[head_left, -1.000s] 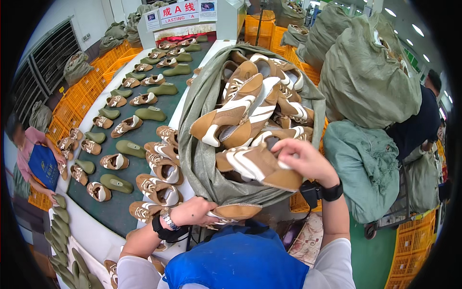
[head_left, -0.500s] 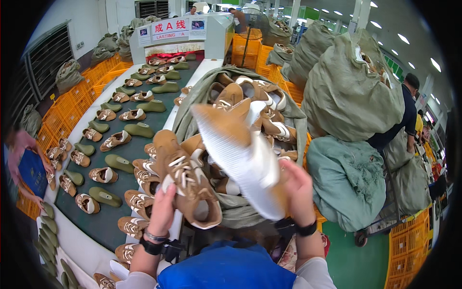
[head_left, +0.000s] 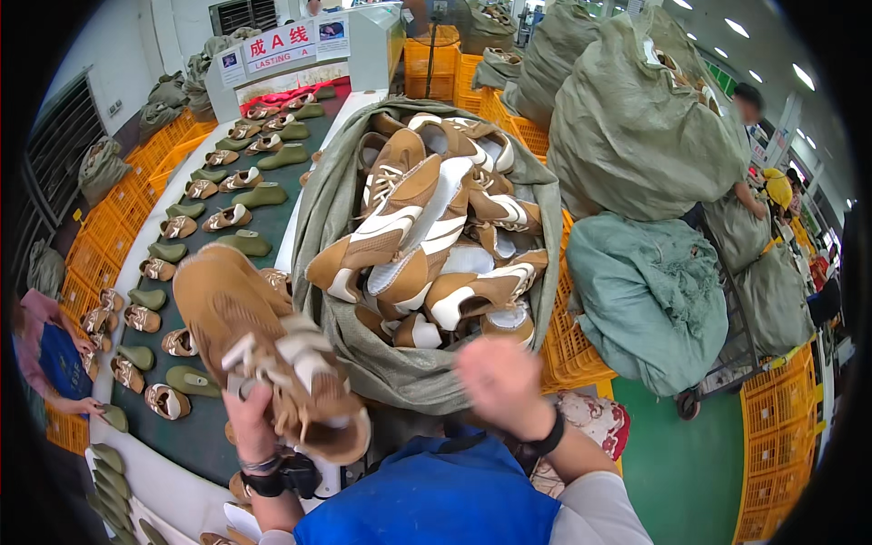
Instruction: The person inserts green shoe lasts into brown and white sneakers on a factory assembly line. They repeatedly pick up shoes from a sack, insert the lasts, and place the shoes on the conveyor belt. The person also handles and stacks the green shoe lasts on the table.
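Held up over the near right side of the conveyor, a brown sneaker (head_left: 241, 313) with white trim and loose laces is gripped by my left hand (head_left: 251, 420). The sneaker is partly blurred, with its toe pointing up and away. My right hand (head_left: 505, 383) is smeared by motion at the front rim of a grey-green sack (head_left: 413, 381). No shoe shows in that hand, and its fingers cannot be made out. Heaped in the sack are brown-and-white sneakers (head_left: 386, 232), some on their sides with pale soles showing.
Sneakers and green shoe lasts (head_left: 262, 195) stand in rows on the dark conveyor belt (head_left: 213, 272) at left. A co-worker's hand (head_left: 89, 407) reaches in at far left. Orange crates (head_left: 590, 350), a teal sack (head_left: 645, 300) and a large stuffed sack (head_left: 636, 127) stand at right.
The sneaker in my right hand has left it, and that hand has moved left and down. My left hand has carried its sneaker left, over the conveyor. The view has shifted.
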